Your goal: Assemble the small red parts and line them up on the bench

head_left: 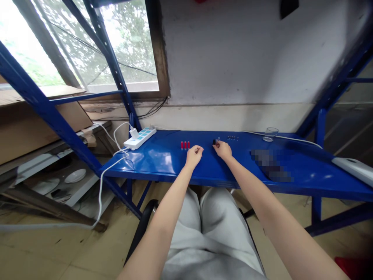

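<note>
My left hand [194, 156] is just above the blue tabletop, its fingers pinched together; anything between them is too small to make out. Just beyond it, to the left, three small red cylinders [185, 145] with pale lower ends stand side by side in a row. My right hand [223, 150] has its fingertips closed on a small black piece [214, 142] at the table surface. Small clear bits [218, 139] show just behind those fingers. Several tiny pieces [233, 138] lie in rows farther to the right.
A white power strip [140, 139] with a plugged-in adapter sits at the table's left end. On the right are a clear glass cup [270, 134], a blurred-out dark object [271, 165] and a white device [354, 171]. Blue frame posts [320, 128] flank the blue table [163, 171].
</note>
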The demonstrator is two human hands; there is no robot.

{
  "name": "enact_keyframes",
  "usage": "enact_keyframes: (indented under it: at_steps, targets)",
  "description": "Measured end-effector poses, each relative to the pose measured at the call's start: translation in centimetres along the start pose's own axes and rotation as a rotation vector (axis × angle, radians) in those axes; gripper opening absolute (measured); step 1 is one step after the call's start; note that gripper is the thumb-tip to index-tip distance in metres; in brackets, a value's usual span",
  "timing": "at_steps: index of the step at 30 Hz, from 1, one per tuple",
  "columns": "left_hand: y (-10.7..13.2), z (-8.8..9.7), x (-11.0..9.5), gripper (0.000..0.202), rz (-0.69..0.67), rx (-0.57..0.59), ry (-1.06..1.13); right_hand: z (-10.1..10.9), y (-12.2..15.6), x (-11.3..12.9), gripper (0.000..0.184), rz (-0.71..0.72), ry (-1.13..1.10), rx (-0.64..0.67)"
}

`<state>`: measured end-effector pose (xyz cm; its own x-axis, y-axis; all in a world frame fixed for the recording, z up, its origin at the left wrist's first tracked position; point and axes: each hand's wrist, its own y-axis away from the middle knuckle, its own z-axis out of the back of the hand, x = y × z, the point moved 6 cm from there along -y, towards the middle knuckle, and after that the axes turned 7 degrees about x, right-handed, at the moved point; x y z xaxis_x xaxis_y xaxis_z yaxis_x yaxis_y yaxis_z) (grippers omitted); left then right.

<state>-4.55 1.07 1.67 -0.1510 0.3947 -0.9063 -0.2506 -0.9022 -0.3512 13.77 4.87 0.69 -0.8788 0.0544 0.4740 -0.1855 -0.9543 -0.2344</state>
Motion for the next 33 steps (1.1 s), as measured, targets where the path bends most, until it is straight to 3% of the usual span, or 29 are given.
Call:
enact_keyframes:
  at_steps: [12,33]
  targets:
    - [-0.1,0.0,0.3,0.015,-0.011,0.004,-0.007,-0.2,0.0,-0.9,0.02,-0.09,-0.026,0.056]
    - [-0.1,-0.2,0.5,0.016,0.004,0.018,-0.075,-0.2,-0.1,-2.5,0.023,-0.197,-0.024,0.033]
